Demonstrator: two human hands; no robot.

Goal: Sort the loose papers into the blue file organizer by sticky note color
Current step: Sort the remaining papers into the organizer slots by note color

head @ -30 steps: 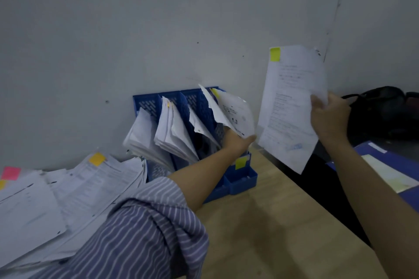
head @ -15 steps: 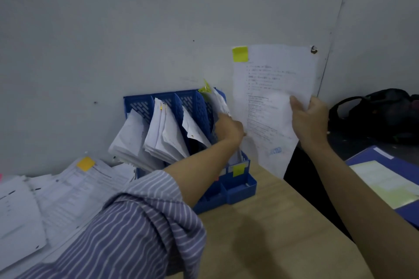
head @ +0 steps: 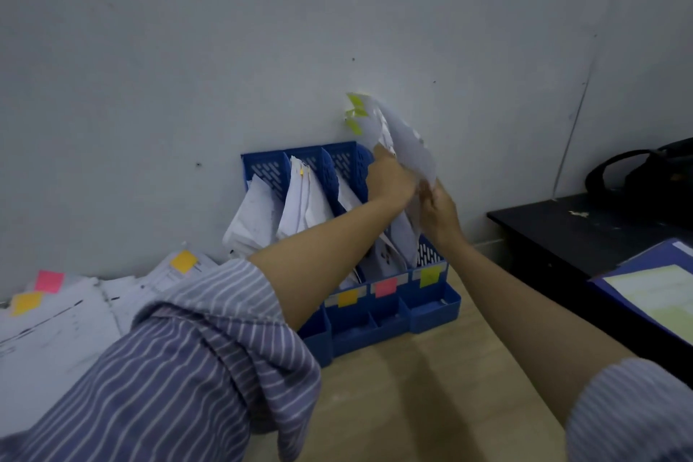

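The blue file organizer stands against the wall, with orange, pink and yellow-green notes on its front label strips. Its left slots hold bent white papers. Over the rightmost slot, my right hand grips a white sheet by its lower edge. The sheet is edge-on and reaches down into that slot. Yellow-green sticky notes stick out at the top. My left hand holds the papers standing in that slot, just left of the sheet.
A loose paper pile with orange and pink notes lies at the left on the wooden table. At the right stands a black desk with a blue folder and a dark bag.
My right hand has swung the yellow-noted sheet left and down from beside the organizer into its rightmost slot. The two hands have come together there.
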